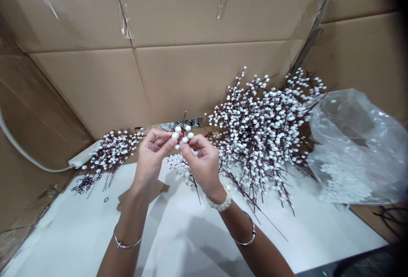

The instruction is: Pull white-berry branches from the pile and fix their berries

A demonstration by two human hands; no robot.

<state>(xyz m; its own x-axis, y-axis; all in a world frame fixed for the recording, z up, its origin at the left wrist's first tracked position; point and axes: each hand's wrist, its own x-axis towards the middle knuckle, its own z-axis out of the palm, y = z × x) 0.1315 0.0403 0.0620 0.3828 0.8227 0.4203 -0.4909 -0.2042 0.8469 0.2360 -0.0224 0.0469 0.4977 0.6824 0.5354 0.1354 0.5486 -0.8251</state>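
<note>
Between my two hands, above the white table top (pixel 86 234), is a small sprig of white artificial berries (pixel 188 128) with a brown stem pointing up. My left hand (pixel 153 149) pinches it from the left, thumb and forefinger by the berries. From the other side, my right hand (pixel 204 158) pinches it with its thumb and forefinger. Behind and below the right hand lie more white berries (pixel 178 163), partly covered by it. A large heap of white berry stems (pixel 261 128) rises just to the right.
A smaller bunch of berry stems (pixel 111 151) lies at the left, beside several small dark rings (pixel 85 184) and a white power strip (pixel 85 153). Cardboard scraps (pixel 156 190) sit under my left wrist. At the right is a clear plastic bag (pixel 357 149) holding white berries. Cardboard walls (pixel 185 72) enclose the table.
</note>
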